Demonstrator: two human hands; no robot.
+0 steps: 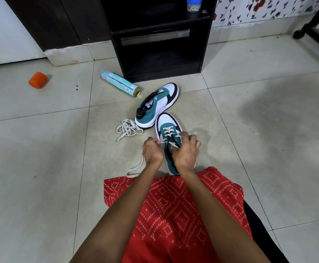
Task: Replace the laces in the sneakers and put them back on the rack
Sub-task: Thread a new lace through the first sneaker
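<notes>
A teal, white and black sneaker (166, 123) stands on the floor in front of me, toe pointing away, with a white lace (167, 131) threaded through its front eyelets. My left hand (152, 151) pinches a lace end at the shoe's left side. My right hand (187, 151) grips the shoe's right side and holds the other lace end over the tongue. A tail of the lace (135, 169) trails on the floor under my left wrist. The second sneaker (157, 104) lies unlaced just beyond, tilted on its side. A loose white lace (128, 128) lies bunched to its left.
The black shoe rack (160, 40) stands beyond the sneakers, with a small jar (194, 4) on its upper shelf. A spray can (120, 83) lies on the tiles by its left foot. An orange cap (38, 80) sits far left. Red patterned cloth (173, 211) covers my lap.
</notes>
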